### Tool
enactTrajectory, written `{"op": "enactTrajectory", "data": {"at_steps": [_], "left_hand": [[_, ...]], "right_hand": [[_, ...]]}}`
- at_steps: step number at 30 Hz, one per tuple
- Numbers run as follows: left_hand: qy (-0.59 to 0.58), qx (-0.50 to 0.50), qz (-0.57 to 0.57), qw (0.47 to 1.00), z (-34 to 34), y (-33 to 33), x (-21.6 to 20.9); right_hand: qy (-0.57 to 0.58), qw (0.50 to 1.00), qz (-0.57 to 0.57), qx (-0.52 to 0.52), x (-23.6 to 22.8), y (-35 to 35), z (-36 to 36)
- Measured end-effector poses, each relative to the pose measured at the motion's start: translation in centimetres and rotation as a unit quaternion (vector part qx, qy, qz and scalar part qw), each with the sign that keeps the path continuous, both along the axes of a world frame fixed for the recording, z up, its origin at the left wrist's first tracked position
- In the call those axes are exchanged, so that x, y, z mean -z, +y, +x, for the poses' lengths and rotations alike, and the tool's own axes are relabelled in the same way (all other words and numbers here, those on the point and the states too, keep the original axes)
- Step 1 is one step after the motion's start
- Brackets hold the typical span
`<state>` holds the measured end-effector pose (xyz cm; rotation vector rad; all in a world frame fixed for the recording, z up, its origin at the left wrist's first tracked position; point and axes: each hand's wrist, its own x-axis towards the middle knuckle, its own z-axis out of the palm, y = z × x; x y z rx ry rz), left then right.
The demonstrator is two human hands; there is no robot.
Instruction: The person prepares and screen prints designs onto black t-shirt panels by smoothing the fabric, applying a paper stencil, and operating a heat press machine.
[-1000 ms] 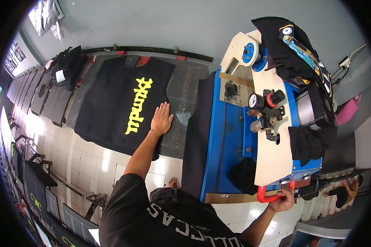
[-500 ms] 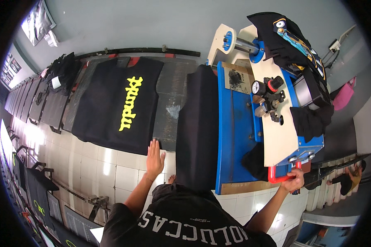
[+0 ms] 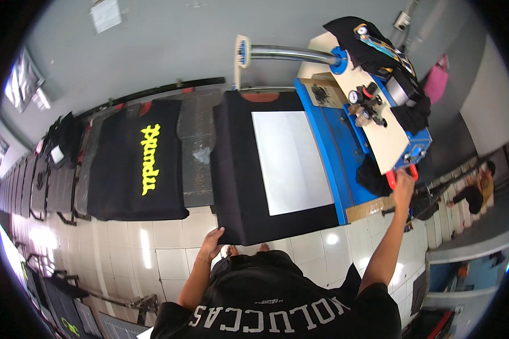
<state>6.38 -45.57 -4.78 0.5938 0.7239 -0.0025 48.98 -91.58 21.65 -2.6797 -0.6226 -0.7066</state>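
Note:
A black T-shirt (image 3: 237, 186) lies flat over a board, its neck at the far end. On its right part rests a large white sheet (image 3: 294, 164). My left hand (image 3: 211, 243) is at the shirt's near left corner, its fingers closed on the hem. My right hand (image 3: 402, 183) is wrapped round the red handle (image 3: 392, 179) at the front of a blue and cream heat press (image 3: 376, 138). The press head stands to the right of the sheet, on a metal rail (image 3: 294, 53).
Left of this shirt, another black shirt (image 3: 119, 169) with yellow lettering lies on a dark board. Dark clothes (image 3: 59, 141) are heaped farther left. Black garments (image 3: 353, 34) lie on top of the press. A person (image 3: 475, 189) sits at the far right.
The press head has slid right along its rail, baring the white sheet on the shirt. My right hand moved with the handle. My left hand came from the board's edge and closed on the hem.

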Motion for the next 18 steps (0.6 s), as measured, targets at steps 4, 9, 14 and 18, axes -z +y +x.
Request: {"op": "enactTrajectory", "data": {"at_steps": [4,9,14,18], "left_hand": [[-0.065,-0.063,0.002,0.996,-5.6,4.4,-1.7],[-0.078,-0.119,0.017,0.990,-10.1,10.0,-5.8],[-0.086,-0.110,0.085,0.987,-13.4,13.3,-9.1],[-0.066,-0.113,0.121,0.984,-14.4,14.5,-9.5]], "right_hand": [[-0.033,0.987,-0.120,0.103,-1.2,7.4,-5.2],[-0.072,0.970,-0.146,0.179,0.4,7.7,-5.3],[-0.019,0.964,-0.147,0.219,-0.3,9.1,-5.6],[-0.010,0.961,-0.139,0.238,-0.7,9.2,-6.0]]}}
